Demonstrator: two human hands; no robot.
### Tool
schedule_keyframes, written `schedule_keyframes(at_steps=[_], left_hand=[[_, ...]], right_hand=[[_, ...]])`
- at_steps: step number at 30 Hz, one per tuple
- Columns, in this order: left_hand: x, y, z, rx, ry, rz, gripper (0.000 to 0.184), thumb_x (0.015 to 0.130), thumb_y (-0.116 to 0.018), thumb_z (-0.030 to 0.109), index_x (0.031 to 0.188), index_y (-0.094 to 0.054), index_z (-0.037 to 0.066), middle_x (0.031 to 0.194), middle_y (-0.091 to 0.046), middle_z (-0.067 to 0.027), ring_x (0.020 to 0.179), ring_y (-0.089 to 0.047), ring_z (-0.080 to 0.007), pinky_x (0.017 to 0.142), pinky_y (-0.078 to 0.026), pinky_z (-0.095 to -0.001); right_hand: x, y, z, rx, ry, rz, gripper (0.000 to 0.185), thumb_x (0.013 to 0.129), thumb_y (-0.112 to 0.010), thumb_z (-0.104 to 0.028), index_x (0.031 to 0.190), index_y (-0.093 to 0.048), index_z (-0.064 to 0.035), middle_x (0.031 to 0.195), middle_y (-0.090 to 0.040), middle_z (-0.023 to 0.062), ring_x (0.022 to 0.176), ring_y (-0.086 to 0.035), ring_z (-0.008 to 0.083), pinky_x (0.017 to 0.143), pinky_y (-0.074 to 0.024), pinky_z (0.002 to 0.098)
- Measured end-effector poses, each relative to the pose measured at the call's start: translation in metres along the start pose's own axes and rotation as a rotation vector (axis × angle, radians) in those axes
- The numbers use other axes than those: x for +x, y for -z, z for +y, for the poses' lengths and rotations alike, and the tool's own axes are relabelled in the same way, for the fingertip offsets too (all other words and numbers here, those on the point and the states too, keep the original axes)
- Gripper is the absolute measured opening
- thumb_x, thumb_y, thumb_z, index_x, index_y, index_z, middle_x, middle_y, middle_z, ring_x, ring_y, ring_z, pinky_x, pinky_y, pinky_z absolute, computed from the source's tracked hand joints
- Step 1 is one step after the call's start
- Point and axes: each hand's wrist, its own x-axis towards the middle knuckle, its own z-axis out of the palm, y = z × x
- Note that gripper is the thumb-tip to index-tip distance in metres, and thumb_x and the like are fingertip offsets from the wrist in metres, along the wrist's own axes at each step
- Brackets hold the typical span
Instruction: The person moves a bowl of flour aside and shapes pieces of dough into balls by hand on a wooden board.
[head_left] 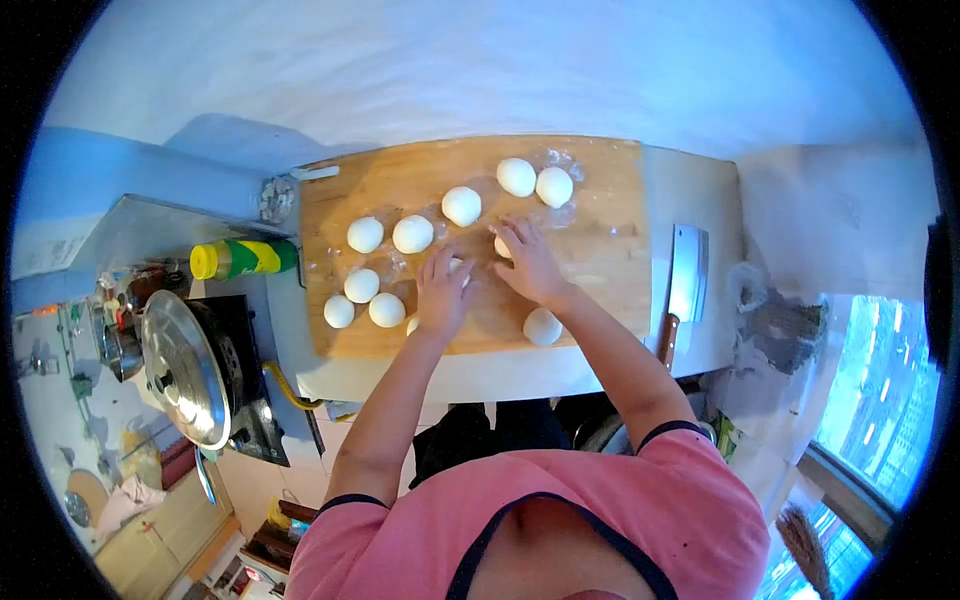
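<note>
Several round white dough balls lie on a floured wooden board [600,240]. My left hand [443,290] is curved over one dough ball [459,270], which shows between its thumb and fingers. My right hand [527,262] rests on another ball [502,246], its fingers covering part of it. Beyond the hands sit a pair of balls, one of them [515,177] near the far edge. More balls [365,235] are spread over the left side of the board. A single ball [542,327] lies by the near edge, below my right forearm.
A cleaver [686,280] with a wooden handle lies right of the board. To the left are a yellow-capped green container [240,259] and a pan with a metal lid [187,370] on a stove. A window [870,400] is at the far right.
</note>
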Motion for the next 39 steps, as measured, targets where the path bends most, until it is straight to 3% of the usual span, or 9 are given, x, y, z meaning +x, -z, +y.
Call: schedule_keyframes(at_steps=[7,10,13,15,19,21,24,28,39], left_hand=[[0.055,0.01,-0.009,-0.052,0.079,0.073,0.05,0.077,-0.07,0.018,0.123,-0.054,0.011,0.127,-0.045,-0.011,0.116,-0.044,-0.0321,0.096,-0.04,-0.0436],[0.091,0.01,-0.013,0.018,0.011,0.038,0.054,0.075,-0.071,0.018,0.125,-0.052,0.012,0.127,-0.045,-0.0123,0.116,-0.044,-0.0329,0.096,-0.041,-0.0437],[0.1,0.0,-0.021,-0.068,0.095,-0.177,0.051,0.074,-0.071,0.015,0.122,-0.053,0.012,0.127,-0.044,-0.013,0.116,-0.044,-0.0329,0.096,-0.042,-0.0438],[0.105,-0.007,-0.024,-0.054,0.076,-0.1,0.049,0.073,-0.072,0.014,0.118,-0.054,0.01,0.121,-0.047,-0.0135,0.113,-0.047,-0.0331,0.093,-0.044,-0.044],[0.108,-0.004,-0.034,-0.281,0.281,-0.057,0.044,0.072,-0.071,0.013,0.113,-0.056,0.008,0.114,-0.051,-0.0145,0.106,-0.052,-0.0322,0.09,-0.046,-0.0423],[0.107,-0.001,-0.04,-0.591,0.561,0.044,0.046,0.071,-0.072,0.01,0.115,-0.056,0.007,0.108,-0.056,-0.0133,0.101,-0.056,-0.0288,0.09,-0.046,-0.0346],[0.109,-0.004,-0.038,-0.675,0.528,0.191,0.045,0.071,-0.071,0.011,0.114,-0.058,0.008,0.115,-0.052,-0.0166,0.102,-0.056,-0.0294,0.086,-0.048,-0.0376],[0.146,-0.028,-0.003,-0.484,0.157,0.199,0.05,0.071,-0.072,0.013,0.119,-0.057,0.013,0.119,-0.051,-0.0158,0.105,-0.054,-0.0315,0.089,-0.046,-0.0391],[0.15,-0.037,-0.014,-0.103,0.056,-0.052,0.056,0.078,-0.07,0.02,0.13,-0.048,0.013,0.132,-0.043,-0.0159,0.117,-0.046,-0.0358,0.099,-0.04,-0.0417]], right_hand=[[0.084,0.042,0.035,-0.353,0.132,0.02,0.058,0.07,-0.068,-0.008,0.125,-0.051,-0.0135,0.13,-0.045,0.0145,0.121,-0.04,0.0378,0.103,-0.0345,0.0459],[0.109,0.047,0.054,-0.384,0.248,-0.375,0.057,0.074,-0.063,-0.01,0.129,-0.049,-0.0131,0.135,-0.042,0.015,0.126,-0.037,0.0364,0.103,-0.0334,0.0493],[0.119,0.061,0.05,-0.187,-0.05,-0.434,0.053,0.076,-0.064,-0.013,0.127,-0.051,-0.0117,0.131,-0.044,0.0167,0.121,-0.042,0.0379,0.099,-0.0372,0.0499],[0.121,0.064,0.045,-0.206,-0.416,0.049,0.048,0.077,-0.066,-0.02,0.121,-0.054,-0.0089,0.123,-0.047,0.0185,0.114,-0.047,0.0382,0.095,-0.0405,0.0486],[0.11,0.038,0.046,-0.522,-0.358,-0.018,0.048,0.077,-0.067,-0.029,0.118,-0.054,-0.0072,0.115,-0.051,0.0178,0.109,-0.051,0.0376,0.091,-0.0432,0.0473],[0.098,0.004,0.067,-0.524,0.034,-0.088,0.05,0.078,-0.068,-0.032,0.118,-0.053,-0.007,0.117,-0.051,0.0186,0.109,-0.051,0.036,0.089,-0.0448,0.0463],[0.074,0.02,0.038,-0.216,0.119,-0.129,0.045,0.08,-0.067,-0.032,0.114,-0.054,-0.0056,0.118,-0.051,0.0198,0.107,-0.051,0.0367,0.088,-0.0443,0.0463],[0.076,0.076,0.033,0.24,-0.476,0.219,0.047,0.082,-0.065,-0.029,0.12,-0.051,-0.004,0.118,-0.05,0.0221,0.108,-0.05,0.0393,0.092,-0.042,0.0458],[0.117,0.051,0.052,-0.332,-0.247,0.021,0.06,0.076,-0.071,-0.028,0.124,-0.046,-0.0016,0.116,-0.05,0.0234,0.111,-0.048,0.0386,0.092,-0.0416,0.0454]])
